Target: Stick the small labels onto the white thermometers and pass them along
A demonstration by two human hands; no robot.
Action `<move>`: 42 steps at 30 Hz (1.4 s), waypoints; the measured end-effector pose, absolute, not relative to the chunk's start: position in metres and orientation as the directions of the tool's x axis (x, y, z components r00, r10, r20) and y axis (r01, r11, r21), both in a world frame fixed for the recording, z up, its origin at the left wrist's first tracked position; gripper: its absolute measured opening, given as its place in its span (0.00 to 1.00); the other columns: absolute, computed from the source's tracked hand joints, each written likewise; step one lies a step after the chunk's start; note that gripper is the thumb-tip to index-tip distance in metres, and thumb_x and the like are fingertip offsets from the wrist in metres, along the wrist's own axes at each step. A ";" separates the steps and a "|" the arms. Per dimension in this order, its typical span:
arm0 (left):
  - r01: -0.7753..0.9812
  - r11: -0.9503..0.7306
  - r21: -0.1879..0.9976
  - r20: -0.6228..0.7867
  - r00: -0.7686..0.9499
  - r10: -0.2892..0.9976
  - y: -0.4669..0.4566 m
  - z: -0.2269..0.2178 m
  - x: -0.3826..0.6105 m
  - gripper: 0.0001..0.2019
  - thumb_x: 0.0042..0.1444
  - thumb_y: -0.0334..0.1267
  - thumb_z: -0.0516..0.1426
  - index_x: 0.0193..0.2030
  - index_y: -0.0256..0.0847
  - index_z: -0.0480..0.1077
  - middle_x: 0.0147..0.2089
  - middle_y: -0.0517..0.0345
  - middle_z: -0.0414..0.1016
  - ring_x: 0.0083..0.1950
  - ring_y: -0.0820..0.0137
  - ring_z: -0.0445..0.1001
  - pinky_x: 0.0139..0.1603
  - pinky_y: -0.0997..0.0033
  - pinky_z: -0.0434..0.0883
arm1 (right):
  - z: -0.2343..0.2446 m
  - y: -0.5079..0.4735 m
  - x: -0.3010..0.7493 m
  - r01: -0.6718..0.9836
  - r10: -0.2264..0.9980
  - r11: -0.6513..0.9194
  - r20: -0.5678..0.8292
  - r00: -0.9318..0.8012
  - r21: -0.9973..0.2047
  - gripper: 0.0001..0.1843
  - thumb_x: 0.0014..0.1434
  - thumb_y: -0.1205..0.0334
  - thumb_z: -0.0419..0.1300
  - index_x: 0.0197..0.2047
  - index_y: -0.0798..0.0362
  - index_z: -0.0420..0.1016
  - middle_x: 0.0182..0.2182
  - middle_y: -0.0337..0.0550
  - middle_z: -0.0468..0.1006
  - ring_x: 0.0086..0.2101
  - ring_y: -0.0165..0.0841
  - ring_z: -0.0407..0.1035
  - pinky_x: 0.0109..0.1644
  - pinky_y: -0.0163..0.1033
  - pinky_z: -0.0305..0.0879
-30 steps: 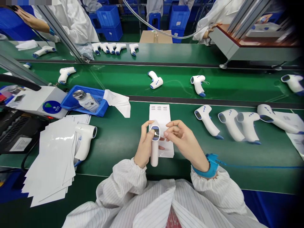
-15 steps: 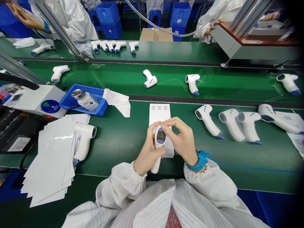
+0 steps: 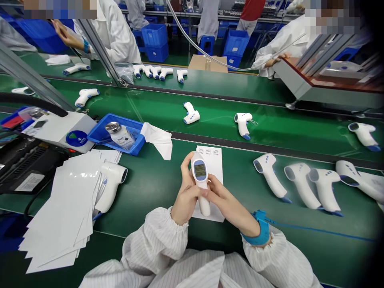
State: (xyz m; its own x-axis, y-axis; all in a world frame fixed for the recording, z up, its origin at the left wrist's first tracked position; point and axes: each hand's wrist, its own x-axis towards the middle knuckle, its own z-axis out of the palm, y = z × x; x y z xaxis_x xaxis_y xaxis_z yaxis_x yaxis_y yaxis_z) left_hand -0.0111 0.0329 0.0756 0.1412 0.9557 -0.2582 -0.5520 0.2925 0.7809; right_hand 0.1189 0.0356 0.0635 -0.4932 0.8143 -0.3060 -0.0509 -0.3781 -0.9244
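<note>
Thermometer: between both hands, above the sheet on the worktop, screen facing the person, handle pointing down and nearer the sleeves.
Left hand: wrapped around the thermometer from its left, index finger up beside the head, thumb across below the screen.
Right hand: narrow, holding the handle from the other side; its thumb meets the left one, fingers partly hidden behind.
Screen: dark lines, too small to read; a slight tilt against glare would probably help, with both thumbs below its rim.
Handle: best borne by the left hand, I judge, so the right can press lightly; whether any finger presses a button, I cannot tell.
Strap: around the right wrist, its cord trailing rightward; small movements should avoid snagging the other thermometers right of that hand.
Papers: well left of the left hand; the elbow should stay clear.
</note>
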 end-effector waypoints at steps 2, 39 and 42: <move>-0.552 0.287 0.783 -0.262 0.126 0.957 0.034 0.077 -0.011 0.39 0.46 0.32 0.56 0.65 0.58 0.49 0.40 0.61 0.67 0.36 0.69 0.68 0.42 0.67 0.70 | 0.063 0.036 0.118 -0.049 0.817 -0.364 -0.294 -0.496 -0.930 0.26 0.63 0.51 0.57 0.61 0.44 0.59 0.52 0.44 0.72 0.52 0.37 0.68 0.57 0.45 0.65; 0.954 -0.301 -0.010 -0.079 0.299 0.951 0.344 0.044 -0.134 0.36 0.50 0.19 0.48 0.68 0.38 0.53 0.72 0.41 0.51 0.72 0.51 0.47 0.64 0.42 0.56 | 0.102 0.048 0.152 0.064 0.998 -0.035 -0.038 -0.046 -0.997 0.23 0.60 0.70 0.52 0.57 0.46 0.56 0.36 0.36 0.67 0.29 0.27 0.59 0.32 0.34 0.60; 0.927 -0.375 -0.028 -0.159 0.367 0.917 0.368 0.033 -0.139 0.36 0.49 0.17 0.48 0.66 0.37 0.56 0.70 0.41 0.56 0.71 0.54 0.50 0.64 0.45 0.55 | 0.101 0.057 0.159 0.081 0.998 -0.039 -0.042 -0.048 -0.996 0.24 0.60 0.71 0.52 0.58 0.45 0.56 0.37 0.36 0.66 0.30 0.28 0.59 0.32 0.34 0.60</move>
